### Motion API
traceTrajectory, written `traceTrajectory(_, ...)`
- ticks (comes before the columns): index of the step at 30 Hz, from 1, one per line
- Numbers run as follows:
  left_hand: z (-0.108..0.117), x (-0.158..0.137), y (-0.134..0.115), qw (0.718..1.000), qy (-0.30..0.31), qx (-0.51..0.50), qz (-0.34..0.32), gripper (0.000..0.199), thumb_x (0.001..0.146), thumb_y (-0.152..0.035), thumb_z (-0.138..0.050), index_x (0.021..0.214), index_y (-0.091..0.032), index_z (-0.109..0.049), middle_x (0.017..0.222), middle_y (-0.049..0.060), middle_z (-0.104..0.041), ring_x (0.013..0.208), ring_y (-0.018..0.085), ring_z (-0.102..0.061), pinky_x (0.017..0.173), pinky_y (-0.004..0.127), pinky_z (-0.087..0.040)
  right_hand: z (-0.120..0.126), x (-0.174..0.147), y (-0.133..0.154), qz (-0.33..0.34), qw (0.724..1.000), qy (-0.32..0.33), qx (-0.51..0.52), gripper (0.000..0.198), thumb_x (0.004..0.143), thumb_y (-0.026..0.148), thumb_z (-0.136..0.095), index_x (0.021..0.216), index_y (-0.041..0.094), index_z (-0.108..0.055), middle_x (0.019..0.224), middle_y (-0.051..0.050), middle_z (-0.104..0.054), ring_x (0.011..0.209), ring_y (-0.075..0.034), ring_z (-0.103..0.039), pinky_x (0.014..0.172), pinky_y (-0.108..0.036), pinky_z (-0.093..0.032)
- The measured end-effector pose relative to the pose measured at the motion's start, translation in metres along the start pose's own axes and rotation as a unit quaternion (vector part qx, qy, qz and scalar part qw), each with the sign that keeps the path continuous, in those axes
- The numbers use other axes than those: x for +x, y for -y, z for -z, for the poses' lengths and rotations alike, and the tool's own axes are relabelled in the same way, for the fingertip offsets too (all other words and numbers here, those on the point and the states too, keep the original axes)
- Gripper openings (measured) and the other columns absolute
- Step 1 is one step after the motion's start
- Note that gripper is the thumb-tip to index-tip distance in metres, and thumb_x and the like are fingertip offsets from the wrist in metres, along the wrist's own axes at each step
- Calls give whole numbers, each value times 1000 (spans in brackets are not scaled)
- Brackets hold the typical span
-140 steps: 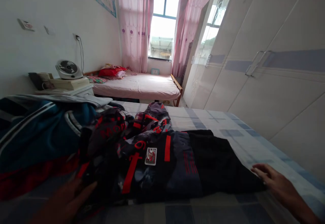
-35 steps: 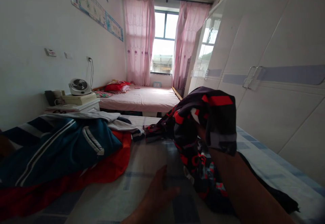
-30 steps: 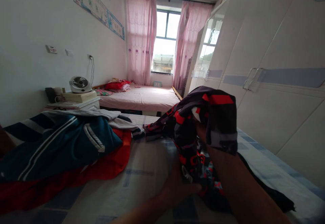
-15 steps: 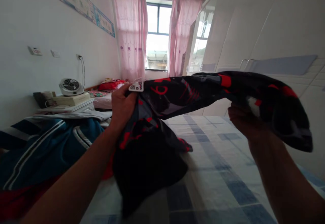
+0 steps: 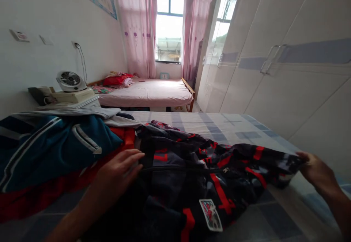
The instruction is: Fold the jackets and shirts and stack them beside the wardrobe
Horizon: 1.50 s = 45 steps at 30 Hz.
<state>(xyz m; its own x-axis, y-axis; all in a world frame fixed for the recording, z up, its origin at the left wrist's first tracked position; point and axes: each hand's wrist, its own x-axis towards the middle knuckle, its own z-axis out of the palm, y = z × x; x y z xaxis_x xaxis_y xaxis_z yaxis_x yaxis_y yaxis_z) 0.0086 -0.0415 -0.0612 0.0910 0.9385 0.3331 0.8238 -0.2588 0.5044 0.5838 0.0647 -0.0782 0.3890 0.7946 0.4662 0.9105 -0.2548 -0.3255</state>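
The head view shows you a black fabric jacket with red and grey print [image 5: 175,183] lying across the middle of the bed with a blue-and-white checked cover [image 5: 233,125], its zip and white rectangular patch [image 5: 210,215] facing up. Your right hand [image 5: 319,170], toward the bed's right side, pinches the jacket's tapering end between thumb and fingers. Your left hand [image 5: 120,170], left of the bed's middle, reaches its stretched fingers to the opposite edge; whether they grip or only rest there, you cannot tell. As far along as this looks, the jacket is spread lengthwise, but its fabric is creased, and no neat fold shows. On the bed's left side, just beside the jacket, a teal garment with white-edged dark stripes [image 5: 60,139] lies rumpled over bright red cloth [image 5: 63,183].
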Motion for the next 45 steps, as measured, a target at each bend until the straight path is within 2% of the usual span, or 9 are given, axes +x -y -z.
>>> traceTrajectory(3, -1, 15, 33, 997, 15, -16, 79, 45, 81, -51, -51, 107, -19, -68, 115, 9, -66, 110, 26, -60, 94, 32, -46, 2, 5, 44, -3, 998, 53, 34, 36, 80, 25, -50, 113, 15, -60, 110, -16, -67, 103, -28, -62, 84, -37, -47)
traceTrajectory(9, -22, 37, 44, 967, 56, -130, 210, 69, 76, -60, -53, 122, -9, -56, 125, 17, -60, 115, 31, -57, 97, 40, -45, -35, -11, 182, 230, 949, 169, 131, 43, 86, 27, -41, 123, 10, -54, 124, -15, -60, 113, -22, -56, 98, -32, -38)
traceTrajectory(15, -43, 61, 33, 860, 74, -412, 292, 60, 66, -36, -72, 120, -17, -51, 105, 11, -70, 88, 26, -68, 72, 33, -54, -98, -38, 249, 268, 913, 287, 112, 47, 82, 42, -54, 121, 16, -58, 126, -14, -59, 116, -27, -53, 92, -36, -40)
traceTrajectory(23, -4, 41, -5, 974, -221, -33, 31, 18, 70, -31, -62, 85, -22, -57, 77, -2, -61, 70, 17, -61, 62, 24, -47, -44, -13, 231, 193, 943, 139, 233, 35, 90, 35, -35, 90, 17, -65, 89, -6, -69, 85, -18, -61, 78, -26, -41)
traceTrajectory(29, -5, 6, 8, 992, 57, 62, -93, 24, 78, -39, -61, 100, -28, -63, 99, 0, -64, 80, 15, -65, 68, 21, -50, -34, -25, 167, 162, 910, 302, 233, 40, 85, 48, -38, 70, 19, -62, 73, -3, -67, 71, -19, -59, 69, -29, -44)
traceTrajectory(33, -5, 24, 28, 997, -44, 56, -11, 40, 84, -51, -49, 108, -23, -62, 120, 7, -58, 109, 24, -57, 95, 34, -45, -43, -42, 150, 159, 877, 390, 229, 50, 87, 56, -34, 86, 19, -68, 92, -5, -70, 86, -23, -62, 80, -32, -46)
traceTrajectory(36, -6, 44, 37, 999, 32, 28, 8, 55, 80, -56, -51, 121, -20, -58, 133, 10, -53, 123, 29, -47, 106, 43, -35, -41, -44, 160, 192, 861, 405, 243, 51, 87, 57, -37, 103, 19, -68, 109, -5, -68, 101, -24, -60, 90, -32, -42)
traceTrajectory(40, -10, 50, 35, 979, 199, -34, 18, 50, 80, -51, -55, 120, -22, -59, 117, 7, -65, 104, 25, -61, 87, 31, -50, -32, -44, 177, 243, 843, 425, 222, 43, 81, 51, -50, 100, 17, -70, 100, -6, -70, 92, -25, -62, 84, -34, -46)
traceTrajectory(45, 2, 55, 25, 990, 126, -3, -69, 28, 86, -42, -50, 97, -25, -69, 91, 2, -69, 85, 18, -64, 73, 22, -49, 3, -27, 181, 189, 821, 404, 357, 35, 82, 46, -53, 99, 20, -69, 91, -2, -72, 85, -21, -65, 77, -31, -50)
